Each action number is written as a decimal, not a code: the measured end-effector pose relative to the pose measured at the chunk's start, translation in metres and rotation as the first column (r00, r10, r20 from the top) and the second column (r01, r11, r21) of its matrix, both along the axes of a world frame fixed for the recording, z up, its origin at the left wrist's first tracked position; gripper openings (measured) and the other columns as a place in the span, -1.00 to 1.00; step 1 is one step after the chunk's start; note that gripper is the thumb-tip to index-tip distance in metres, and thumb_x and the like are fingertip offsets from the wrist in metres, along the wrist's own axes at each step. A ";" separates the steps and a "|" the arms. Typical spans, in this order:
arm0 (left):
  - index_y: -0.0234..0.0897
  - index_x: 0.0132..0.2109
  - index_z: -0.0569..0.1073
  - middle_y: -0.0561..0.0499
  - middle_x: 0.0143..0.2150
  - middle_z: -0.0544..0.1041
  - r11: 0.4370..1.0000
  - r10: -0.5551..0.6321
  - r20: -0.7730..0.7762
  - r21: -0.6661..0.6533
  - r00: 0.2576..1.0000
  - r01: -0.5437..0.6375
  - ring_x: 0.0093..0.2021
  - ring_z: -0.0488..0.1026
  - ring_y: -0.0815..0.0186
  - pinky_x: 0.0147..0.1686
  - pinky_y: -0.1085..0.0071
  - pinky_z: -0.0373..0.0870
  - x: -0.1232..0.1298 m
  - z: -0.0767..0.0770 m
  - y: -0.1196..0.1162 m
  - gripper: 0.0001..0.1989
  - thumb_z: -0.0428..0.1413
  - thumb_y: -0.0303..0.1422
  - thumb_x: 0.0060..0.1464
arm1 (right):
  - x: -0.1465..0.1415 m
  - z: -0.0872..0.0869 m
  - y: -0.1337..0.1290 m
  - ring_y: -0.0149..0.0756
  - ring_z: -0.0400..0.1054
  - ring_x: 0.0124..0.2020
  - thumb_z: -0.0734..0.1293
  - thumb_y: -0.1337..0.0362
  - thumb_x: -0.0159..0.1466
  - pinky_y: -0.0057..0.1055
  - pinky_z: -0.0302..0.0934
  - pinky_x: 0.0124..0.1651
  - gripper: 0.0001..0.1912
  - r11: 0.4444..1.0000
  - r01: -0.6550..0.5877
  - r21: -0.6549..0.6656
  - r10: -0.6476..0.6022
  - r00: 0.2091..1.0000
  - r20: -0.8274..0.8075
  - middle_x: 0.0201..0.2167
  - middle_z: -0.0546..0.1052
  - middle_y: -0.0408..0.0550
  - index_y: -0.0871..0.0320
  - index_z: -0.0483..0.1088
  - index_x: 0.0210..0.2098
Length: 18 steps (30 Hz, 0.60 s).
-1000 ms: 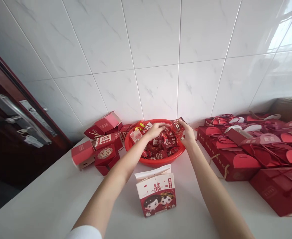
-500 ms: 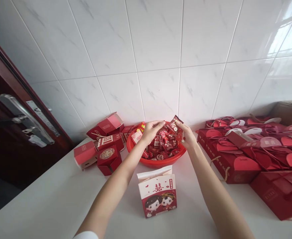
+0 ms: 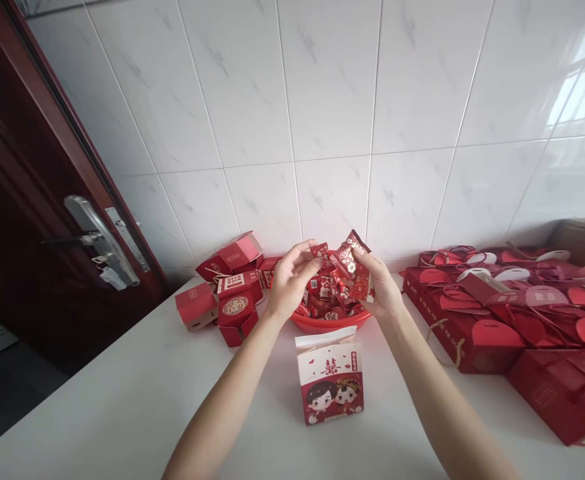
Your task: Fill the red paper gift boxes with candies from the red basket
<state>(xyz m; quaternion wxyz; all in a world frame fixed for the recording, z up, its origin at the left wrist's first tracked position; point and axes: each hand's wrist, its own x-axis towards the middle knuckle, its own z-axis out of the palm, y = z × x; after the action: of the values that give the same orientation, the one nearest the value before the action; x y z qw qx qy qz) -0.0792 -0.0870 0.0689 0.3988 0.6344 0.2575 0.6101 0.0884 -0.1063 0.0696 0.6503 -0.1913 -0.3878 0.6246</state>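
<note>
Over a red basin [image 3: 317, 325] full of wrapped candies [image 3: 322, 293], both my hands are raised. Between the thumb and fingers of my left hand [image 3: 292, 277] is a small red candy packet [image 3: 321, 251]. My right hand [image 3: 383, 287] grips a larger dark red candy packet [image 3: 351, 253] with gold and white print; a second red packet [image 3: 362, 287] shows under it in the same hand. Nearer to me, between my forearms, a white and red paper gift box [image 3: 331, 387] with two cartoon faces stands upright, its top flaps raised.
Small red boxes [image 3: 237, 313] are piled left of the basin. Rows of red gift boxes with cord handles [image 3: 477, 340] fill the right of the white table [image 3: 172, 393]. A tiled wall [image 3: 332, 120] rises behind, and a dark door [image 3: 32, 200] with a metal handle is at left.
My left hand has come up from the basin with a small candy packet in its fingers. My right hand keeps its packets, now slightly lower. The whole view has shifted.
</note>
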 end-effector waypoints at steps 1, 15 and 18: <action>-0.17 0.09 0.51 0.00 -0.17 0.63 1.000 0.020 0.001 0.002 1.000 -0.020 -0.10 0.57 0.24 -0.04 0.33 0.48 -0.002 -0.001 -0.004 -0.60 0.30 -0.25 0.11 | 0.000 0.001 -0.003 -0.33 0.44 -0.52 0.61 0.08 -0.02 -0.44 0.37 -0.44 -0.65 1.000 0.015 0.009 -0.015 1.000 0.005 -0.46 0.59 -0.12 0.15 0.52 -0.38; -0.26 -0.02 0.58 -0.13 -0.01 0.64 0.994 -0.084 -0.023 -0.074 0.996 0.082 -0.03 0.59 0.08 -0.06 0.19 0.57 -0.004 -0.004 -0.032 -0.61 0.30 -0.16 0.05 | -0.008 0.007 -0.026 -0.20 0.55 -0.39 0.61 0.07 -0.01 -0.37 0.43 -0.35 -0.61 0.992 0.103 0.076 -0.112 0.984 0.136 -0.35 0.65 -0.04 0.14 0.56 -0.26; -0.23 0.02 0.55 -0.10 -0.01 0.64 0.986 -0.134 -0.031 -0.102 0.991 0.130 -0.03 0.59 0.11 -0.03 0.22 0.56 -0.001 -0.003 -0.036 -0.56 0.37 -0.25 -0.02 | -0.011 0.006 -0.026 -0.19 0.55 -0.36 0.60 0.07 0.00 -0.37 0.43 -0.35 -0.64 0.988 0.139 0.073 -0.147 0.982 0.121 -0.36 0.64 -0.05 0.12 0.55 -0.30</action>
<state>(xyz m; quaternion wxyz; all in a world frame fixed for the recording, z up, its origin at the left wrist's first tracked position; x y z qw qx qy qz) -0.0806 -0.1228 0.0658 0.4645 0.6407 0.2525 0.5568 0.0775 -0.1326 0.0761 0.6734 -0.2369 -0.4331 0.5502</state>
